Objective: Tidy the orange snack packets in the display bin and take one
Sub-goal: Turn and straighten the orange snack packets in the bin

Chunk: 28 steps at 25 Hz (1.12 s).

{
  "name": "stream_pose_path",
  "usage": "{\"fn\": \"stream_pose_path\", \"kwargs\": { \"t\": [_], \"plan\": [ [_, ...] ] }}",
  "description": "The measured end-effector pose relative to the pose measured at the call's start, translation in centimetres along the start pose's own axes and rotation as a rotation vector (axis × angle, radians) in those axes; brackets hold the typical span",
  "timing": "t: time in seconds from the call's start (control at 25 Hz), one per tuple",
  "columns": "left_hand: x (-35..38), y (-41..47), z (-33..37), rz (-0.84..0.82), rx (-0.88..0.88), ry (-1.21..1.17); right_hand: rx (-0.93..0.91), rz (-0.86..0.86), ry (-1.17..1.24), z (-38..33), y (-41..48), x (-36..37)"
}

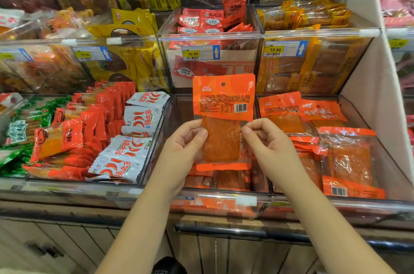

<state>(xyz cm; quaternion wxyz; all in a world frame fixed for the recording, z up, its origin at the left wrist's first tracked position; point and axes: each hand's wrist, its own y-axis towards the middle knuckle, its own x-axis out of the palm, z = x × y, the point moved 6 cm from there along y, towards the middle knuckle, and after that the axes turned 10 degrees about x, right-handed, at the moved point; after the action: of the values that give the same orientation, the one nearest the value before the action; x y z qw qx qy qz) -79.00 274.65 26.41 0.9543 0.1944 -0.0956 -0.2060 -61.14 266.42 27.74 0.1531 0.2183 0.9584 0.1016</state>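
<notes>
I hold one orange snack packet (223, 117) upright above the clear display bin (224, 201), its printed back and barcode facing me. My left hand (183, 146) pinches its left edge and my right hand (268, 144) pinches its right edge, thumbs in front. Below it, several more orange packets (221, 178) lie flat at the bottom of the same bin. The neighbouring bin to the right holds a loose pile of the same orange packets (336, 139), some face up, some showing barcodes.
White chili-print packets (134, 135) and red packets (96, 121) fill the bin to the left. Behind stand taller clear bins with price tags (200, 52) and red or yellow snacks. A white partition (369, 72) closes off the right side. A wooden counter edge runs below.
</notes>
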Motion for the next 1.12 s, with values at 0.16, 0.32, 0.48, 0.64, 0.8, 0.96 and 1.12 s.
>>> {"fn": "stream_pose_path", "kwargs": {
  "t": [0.16,0.32,0.48,0.64,0.8,0.96,1.12],
  "plan": [
    [-0.1,-0.1,0.0,-0.001,-0.007,0.004,0.005,-0.001,-0.01,0.2,0.1,0.0],
    [-0.1,-0.1,0.0,0.003,-0.005,0.01,0.009,-0.048,0.023,0.2,0.1,0.3],
    [0.0,-0.3,-0.2,0.002,-0.006,-0.006,-0.084,-0.18,-0.042,-0.1,-0.3,1.6],
    [0.3,-0.3,-0.2,-0.03,0.002,0.027,-0.11,-0.188,-0.111,0.0,-0.2,1.7],
    [0.8,-0.7,0.1,-0.038,0.022,0.151,-0.044,-0.037,0.039,0.0,0.2,-0.1],
    [3.5,-1.4,0.4,-0.214,0.232,0.787,-0.024,0.259,-0.143,0.4,0.2,-6.2],
    [10.6,-3.6,-1.9,-0.7,-0.008,0.973,0.159,0.306,-0.639,2.6,-0.8,-9.7]
  ]
}}
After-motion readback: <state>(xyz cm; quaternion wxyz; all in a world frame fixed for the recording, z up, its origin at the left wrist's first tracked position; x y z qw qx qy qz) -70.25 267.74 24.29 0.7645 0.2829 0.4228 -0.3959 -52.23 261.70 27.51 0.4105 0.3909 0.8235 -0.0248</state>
